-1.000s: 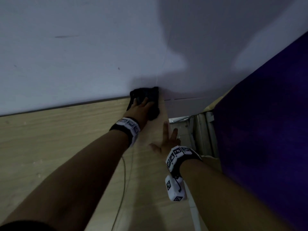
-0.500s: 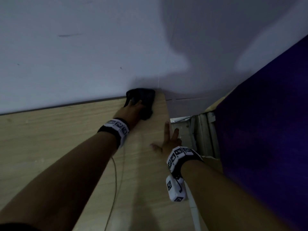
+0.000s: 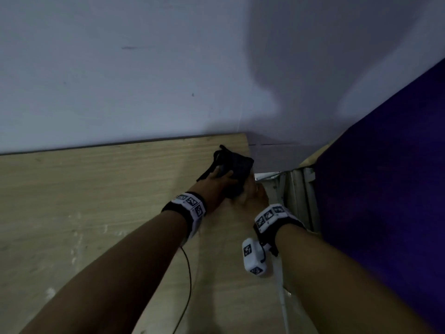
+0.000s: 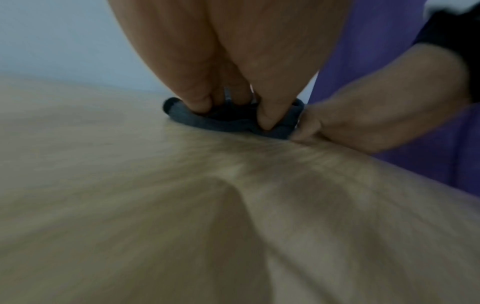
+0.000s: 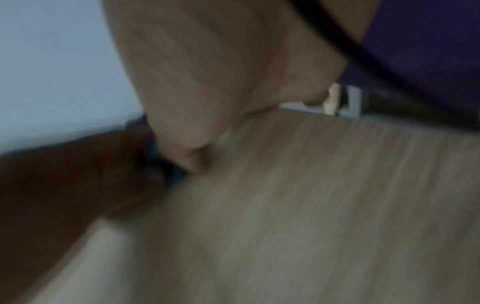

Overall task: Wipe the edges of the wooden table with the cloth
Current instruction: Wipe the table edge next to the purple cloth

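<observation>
Left hand (image 3: 218,183) grips the cloth (image 3: 234,168) at the worktop (image 3: 96,201) corner; right hand (image 3: 252,197) pinches it too (blurred). Next: wipe along the side edge.

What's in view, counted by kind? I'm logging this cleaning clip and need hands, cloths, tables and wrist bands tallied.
Hands: 2, the left hand and the right hand, both at the cloth.
Cloths: 1, the dark cloth near the table's far right corner.
Tables: 1, the wooden table.
Wrist bands: 2, the left band and the right band.
Total: 6.
</observation>
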